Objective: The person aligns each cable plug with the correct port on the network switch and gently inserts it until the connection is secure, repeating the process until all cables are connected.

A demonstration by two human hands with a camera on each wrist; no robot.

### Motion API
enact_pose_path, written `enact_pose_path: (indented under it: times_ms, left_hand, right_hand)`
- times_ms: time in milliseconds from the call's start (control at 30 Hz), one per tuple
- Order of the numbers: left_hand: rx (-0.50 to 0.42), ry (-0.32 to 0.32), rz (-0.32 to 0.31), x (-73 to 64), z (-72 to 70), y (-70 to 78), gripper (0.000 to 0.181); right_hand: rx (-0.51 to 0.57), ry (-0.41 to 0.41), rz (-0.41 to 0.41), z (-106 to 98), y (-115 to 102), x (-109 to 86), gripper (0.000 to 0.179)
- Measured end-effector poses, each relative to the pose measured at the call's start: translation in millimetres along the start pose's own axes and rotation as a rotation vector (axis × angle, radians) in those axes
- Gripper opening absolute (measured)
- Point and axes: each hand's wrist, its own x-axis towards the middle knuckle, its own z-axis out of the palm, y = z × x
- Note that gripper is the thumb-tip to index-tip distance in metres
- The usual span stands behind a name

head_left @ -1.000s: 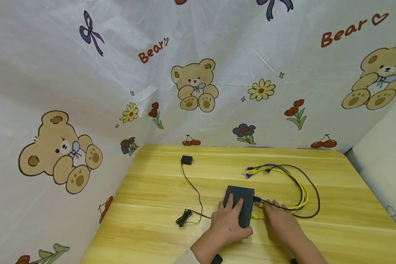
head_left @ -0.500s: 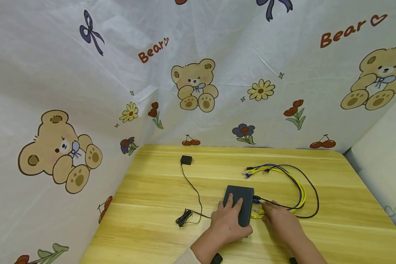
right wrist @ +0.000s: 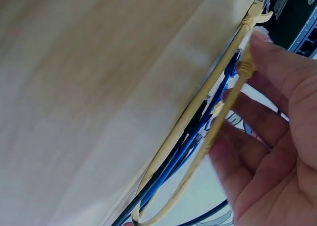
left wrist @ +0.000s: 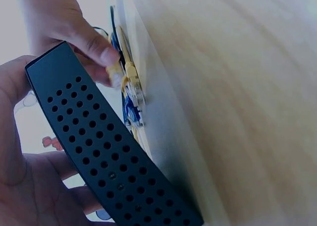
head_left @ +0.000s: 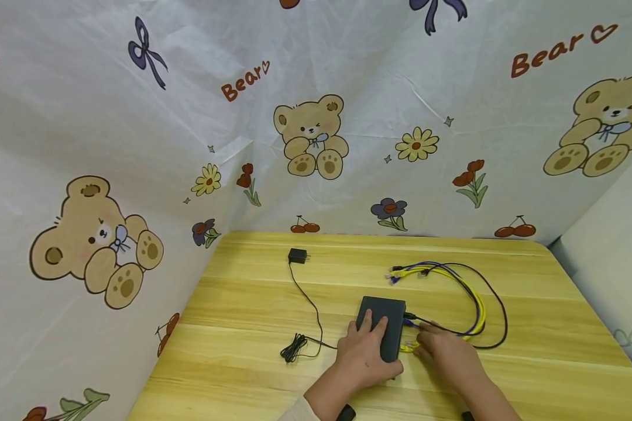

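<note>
My left hand [head_left: 366, 358] grips a dark network switch [head_left: 383, 304], with fingers over its top and the thumb along its near edge. Its perforated side [left wrist: 101, 141] fills the middle of the left wrist view. Just right of the switch, my right hand [head_left: 449, 352] pinches the plug end of a yellow Ethernet cable [right wrist: 246, 67] between thumb and fingers. The plug's tip points toward the switch's ports [right wrist: 308, 43]. Another yellow plug [right wrist: 256, 9] lies on the table beside it. Near the far end of the switch's port side is a black plug [head_left: 409, 316].
Yellow, blue and black cables [head_left: 479, 313] curve in a bundle behind my right hand, their other plugs [head_left: 395, 275] lying farther back. A black power adapter [head_left: 297, 255] lies at the back left; its cord has a tied coil [head_left: 294, 348] left of the switch. Patterned cloth [head_left: 316, 193] hangs behind the table.
My right hand has shifted slightly left toward the switch, drawing the cable bundle a little left. A blue plug end now shows beside the switch. My left hand stays in place.
</note>
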Motion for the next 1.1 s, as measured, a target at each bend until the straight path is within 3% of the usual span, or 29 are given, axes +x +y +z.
enact_pose_path:
  times_ms: [200,333,433,700,800,1100]
  left_hand:
    - [-0.01,-0.002,0.003,-0.5,-0.2,0.0,0.088]
    - [-0.004,-0.001,0.004,-0.6,-1.2,0.0,0.088]
    - [-0.006,0.003,0.009,-0.9,-1.9,0.0,0.088]
    - [-0.02,0.006,0.016,-1.4,-2.9,0.3,0.088]
    - [-0.014,0.006,0.015,-1.0,-2.3,0.3,0.088]
    - [-0.001,0.013,0.007,0.0,-0.7,0.3,0.089]
  right_hand:
    - [-0.009,0.065,-0.043,-0.5,-4.3,-0.2,0.017]
    - [-0.025,0.109,-0.068,0.7,-5.3,0.2,0.007]
    - [-0.031,0.14,-0.079,2.1,-5.2,-0.1,0.016]
    - [0.002,0.106,-0.06,4.4,-6.8,0.7,0.023]
    - [0.001,0.128,-0.067,4.5,-6.8,1.0,0.023]
    - [-0.016,0.3,-0.231,4.4,-4.6,1.8,0.019]
